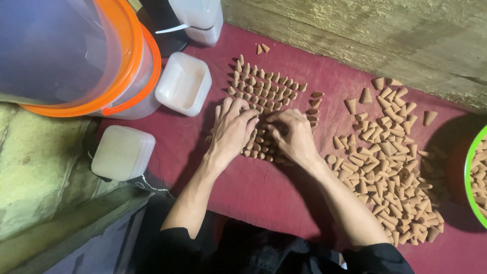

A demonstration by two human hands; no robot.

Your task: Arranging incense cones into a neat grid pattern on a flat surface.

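While both hands press flat on upright cones point(264, 91), many stand in rows.
Left hand point(233, 129) and right hand point(294, 134) grip nothing; a loose pile point(390, 167) lies unsorted.

Small handcraft workshop, floor-level: heaps of tan cones point(390, 167) on maroon cloth point(264, 187), w/ plastic tubs point(183, 82).

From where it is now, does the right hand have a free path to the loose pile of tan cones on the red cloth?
Probably yes: the right hand rests on the upright rows of cones, and the loose pile of tan cones lies just beside its forearm, with only bare red cloth between.
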